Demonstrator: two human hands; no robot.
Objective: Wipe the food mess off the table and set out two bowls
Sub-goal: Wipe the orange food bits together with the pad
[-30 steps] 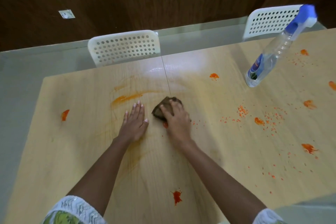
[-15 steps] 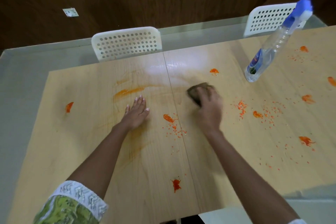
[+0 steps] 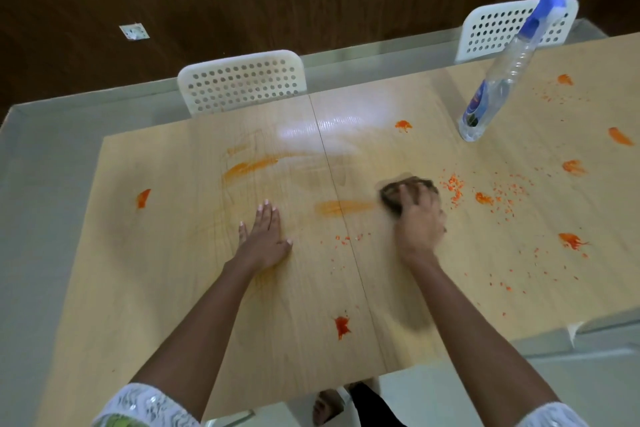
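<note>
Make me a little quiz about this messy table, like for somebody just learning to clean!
1. True or false: the left hand lies flat on the table.
2. What does the right hand press on the table? A) brown cloth B) bowl C) spoon
3. Fill in: the spray bottle has a ____ top.

Key: 1 true; 2 A; 3 blue

Two chairs point(image 3: 242, 80), one spray bottle point(image 3: 498, 80)
</note>
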